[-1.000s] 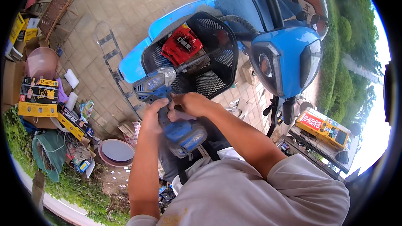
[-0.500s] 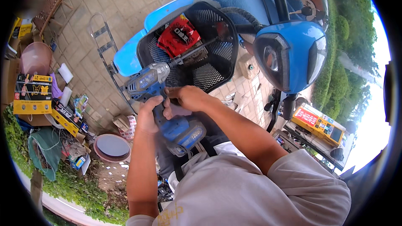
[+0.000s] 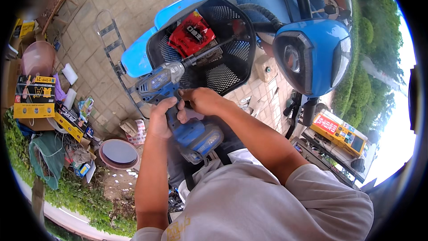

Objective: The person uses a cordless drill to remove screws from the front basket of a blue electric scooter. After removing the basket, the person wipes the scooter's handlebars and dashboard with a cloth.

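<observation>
A blue and grey cordless power drill (image 3: 158, 85) is held over a black mesh basket (image 3: 225, 69), its long shaft pointing up and right across the basket. My left hand (image 3: 161, 120) is closed round the drill's handle, just above the battery. My right hand (image 3: 205, 101) has its fingers curled against the drill's body beside the handle, partly hidden by it. A red bag (image 3: 183, 35) with dark print lies in the basket, partly on a grimy metal piece (image 3: 211, 55). The basket is mounted at the front of a blue scooter (image 3: 316, 49), beside its headlamp housing.
Cardboard boxes (image 3: 33, 109), a green sack (image 3: 47, 163) and a round pan (image 3: 118, 154) crowd the left. A black metal rack (image 3: 113, 56) stands on the paving. At the right, a yellow device (image 3: 339, 131) sits on a bench. A hedge (image 3: 365, 44) runs along the far right.
The view has shifted slightly, with the scene a little higher and leftward than a second ago. Both my hands stay on the drill, which keeps nearly the same angle over the basket.
</observation>
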{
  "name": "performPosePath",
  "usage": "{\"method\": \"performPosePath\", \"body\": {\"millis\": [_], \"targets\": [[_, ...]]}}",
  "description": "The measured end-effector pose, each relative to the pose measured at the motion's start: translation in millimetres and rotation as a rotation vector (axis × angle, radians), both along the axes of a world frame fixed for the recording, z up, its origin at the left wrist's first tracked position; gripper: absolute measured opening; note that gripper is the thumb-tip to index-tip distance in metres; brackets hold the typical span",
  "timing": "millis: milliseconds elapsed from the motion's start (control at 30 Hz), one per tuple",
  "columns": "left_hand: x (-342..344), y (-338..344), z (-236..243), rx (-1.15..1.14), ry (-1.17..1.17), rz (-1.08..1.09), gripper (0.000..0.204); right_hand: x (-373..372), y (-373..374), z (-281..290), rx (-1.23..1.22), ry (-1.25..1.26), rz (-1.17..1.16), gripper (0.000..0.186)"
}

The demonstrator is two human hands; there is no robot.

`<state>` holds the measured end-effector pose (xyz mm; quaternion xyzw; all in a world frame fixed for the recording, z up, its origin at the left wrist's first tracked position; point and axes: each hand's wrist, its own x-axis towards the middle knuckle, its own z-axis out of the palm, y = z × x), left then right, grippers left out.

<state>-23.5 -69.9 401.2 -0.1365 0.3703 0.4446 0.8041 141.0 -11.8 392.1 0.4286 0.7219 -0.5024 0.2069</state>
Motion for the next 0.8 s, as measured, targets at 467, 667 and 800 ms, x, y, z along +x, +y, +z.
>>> {"method": "performPosePath", "body": {"millis": [467,667,800], "targets": [[18,-9,10,-0.148,-0.23,0.068,0.026,-2,10,4,-0.103,-0.038,-0.079,0.033],[19,-11,8,-0.171,-0.271,0.096,0.026,0,9,2,-0.093,-0.023,-0.106,0.023],[17,-4,14,-0.154,-0.233,0.058,0.025,2,14,-1,-0.129,0.041,-0.086,0.02]]}}
